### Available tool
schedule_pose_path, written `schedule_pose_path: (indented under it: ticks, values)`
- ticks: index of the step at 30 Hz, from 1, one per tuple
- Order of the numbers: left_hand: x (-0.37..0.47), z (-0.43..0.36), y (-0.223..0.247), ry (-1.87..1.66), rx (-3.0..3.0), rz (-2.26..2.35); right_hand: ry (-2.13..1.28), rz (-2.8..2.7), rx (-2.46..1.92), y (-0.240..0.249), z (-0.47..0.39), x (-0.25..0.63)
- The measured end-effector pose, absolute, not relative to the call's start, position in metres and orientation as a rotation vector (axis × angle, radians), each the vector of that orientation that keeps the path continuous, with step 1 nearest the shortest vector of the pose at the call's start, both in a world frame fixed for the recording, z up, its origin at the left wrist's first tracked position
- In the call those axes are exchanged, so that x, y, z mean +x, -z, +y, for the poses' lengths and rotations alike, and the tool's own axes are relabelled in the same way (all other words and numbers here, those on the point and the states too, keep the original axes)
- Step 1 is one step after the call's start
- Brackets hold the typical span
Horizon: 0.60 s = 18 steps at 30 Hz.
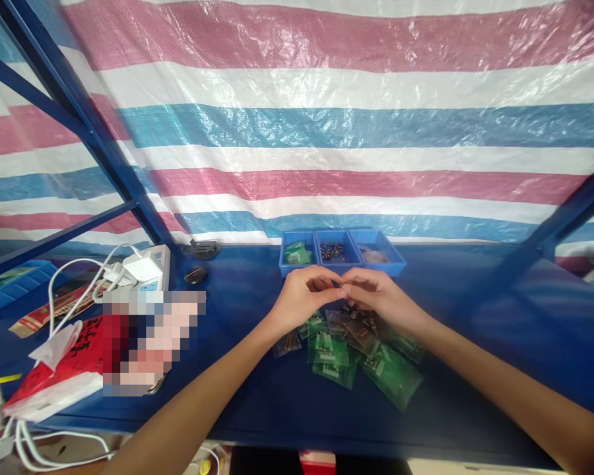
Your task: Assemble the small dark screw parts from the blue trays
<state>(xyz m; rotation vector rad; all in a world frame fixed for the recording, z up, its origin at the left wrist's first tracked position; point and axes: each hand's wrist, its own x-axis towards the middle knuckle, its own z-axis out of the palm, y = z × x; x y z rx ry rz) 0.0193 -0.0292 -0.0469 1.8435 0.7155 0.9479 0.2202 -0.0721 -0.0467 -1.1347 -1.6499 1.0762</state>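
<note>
My left hand [309, 295] and my right hand [373, 295] meet at their fingertips in front of the blue bins. Both are closed in a pinch; whatever is between the fingers is too small to make out. Below them on the blue table lies a pile of green plastic bags [329, 349], with clear bags of dark small parts [354, 326] among them. Another green bag [393, 376] lies at the pile's right front. Behind my hands, one blue bin [297, 269] holds green bags, the middle bin [332, 265] dark small parts, and the right bin [389, 269] clear bags.
At the left are a white power strip [162, 264] with plugs and cables, a red bag [86, 353], a dark round object [195, 275] and a blue tray [27, 290]. A striped sheet [327, 125] hangs behind the table [465, 369], between blue frame posts.
</note>
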Motion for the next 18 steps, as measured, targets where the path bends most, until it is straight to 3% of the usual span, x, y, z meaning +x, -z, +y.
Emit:
schedule_pose_path:
  ticks: [10,18]
  values:
    - [0.011,-0.020,0.058,-0.870,2.299,0.841,0.053,-1.801,-1.466,0.045,-0.029,0.231]
    - [0.005,-0.022,0.055,-0.737,2.763,0.923,0.215,-2.105,-1.532,0.052,-0.051,0.233]
